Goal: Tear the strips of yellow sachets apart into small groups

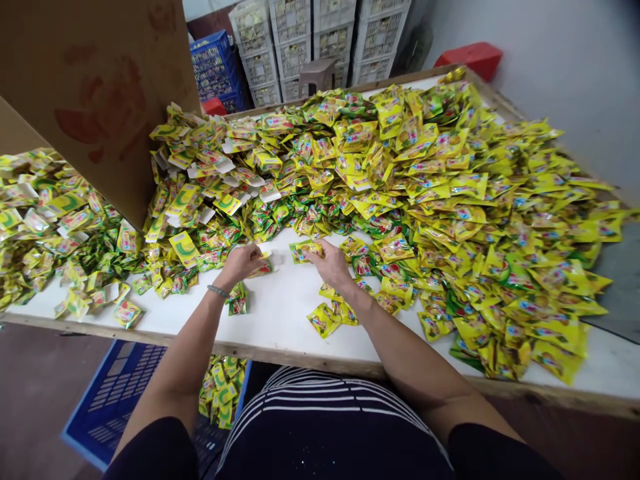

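Striped shirt (325,400) nearest, at the counter's (280,320) front edge. Left hand (240,263), fingers pinched, holds a small box (263,267) with a pale flap sticking out; right hand (333,263) grips a yellow packet (305,251) just beside it, both over the middle of the counter. Flapped boxes (185,200) lie piled toward the left end; a much bigger packet heap (450,200) fills the back and right. Blue crate (110,393) below the front edge has a batch of yellow goods (223,393) in it; judging by the heaps, plenty remains unhandled. Crate partly hidden by left arm and counter, so can't tell how full. Big carton (100,87) cut off, blocks back left; fingertips blurred, box contents unclear.
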Available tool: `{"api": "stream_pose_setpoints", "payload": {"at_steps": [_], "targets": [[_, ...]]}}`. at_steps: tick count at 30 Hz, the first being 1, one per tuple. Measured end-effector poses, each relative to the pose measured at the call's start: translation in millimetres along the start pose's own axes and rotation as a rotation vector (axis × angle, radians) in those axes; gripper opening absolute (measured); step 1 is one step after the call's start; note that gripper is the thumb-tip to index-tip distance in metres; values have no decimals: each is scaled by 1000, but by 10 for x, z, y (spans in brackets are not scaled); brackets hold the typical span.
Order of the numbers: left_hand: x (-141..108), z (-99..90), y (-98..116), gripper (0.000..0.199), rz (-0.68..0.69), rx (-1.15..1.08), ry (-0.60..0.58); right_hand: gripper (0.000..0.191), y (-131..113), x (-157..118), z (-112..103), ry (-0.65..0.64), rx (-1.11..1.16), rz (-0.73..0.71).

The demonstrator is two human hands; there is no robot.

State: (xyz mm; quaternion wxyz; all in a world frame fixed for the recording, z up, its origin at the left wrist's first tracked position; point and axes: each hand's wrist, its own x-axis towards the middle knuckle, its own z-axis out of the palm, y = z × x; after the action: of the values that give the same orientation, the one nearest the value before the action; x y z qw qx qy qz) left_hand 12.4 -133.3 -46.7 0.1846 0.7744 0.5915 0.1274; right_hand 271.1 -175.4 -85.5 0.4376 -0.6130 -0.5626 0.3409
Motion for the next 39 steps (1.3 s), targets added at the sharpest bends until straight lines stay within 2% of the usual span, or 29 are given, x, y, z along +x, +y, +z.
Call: {"api": "stream_pose_setpoints", "payload": {"at_steps": [3,5,8,11,13,16,19,23,28,30,32,35,39], "targets": [[-210,185,160,23,-89,-273,112,47,-66,-24,6,-36,125,-2],[-312,332,296,28,-123,-503,119,44,-102,-37,7,-41,136,-21],[-398,514,473,34,-184,-778,104,31,-118,-25,-41,-78,5,-41],[-433,622,564,38,-234,-923,119,22,-95,15,-136,-180,-137,-47],[-446,662,590,39,-237,-958,129,16,-73,41,-185,-232,-189,-69],[-463,690,621,38,-224,-953,104,11,-42,65,-199,-239,-220,-135],[-469,697,661,38,-219,-977,66,12,-27,61,-150,-153,-192,-174],[-460,706,705,41,-236,-1068,86,15,-53,-2,-39,-12,-123,-161],[-459,702,710,51,-307,-1219,30,15,-97,-72,14,-90,-59,-165],[-469,702,696,54,-333,-1279,6,12,-102,-78,11,-82,-63,-162],[-482,708,673,53,-332,-1304,-8,8,-111,-91,22,-66,-96,-182],[-498,726,633,48,-299,-1312,-27,2,-137,-137,61,-132,-153,-243],[-500,735,625,48,-282,-1333,5,13,-165,-178,76,-115,-94,-251]]}}
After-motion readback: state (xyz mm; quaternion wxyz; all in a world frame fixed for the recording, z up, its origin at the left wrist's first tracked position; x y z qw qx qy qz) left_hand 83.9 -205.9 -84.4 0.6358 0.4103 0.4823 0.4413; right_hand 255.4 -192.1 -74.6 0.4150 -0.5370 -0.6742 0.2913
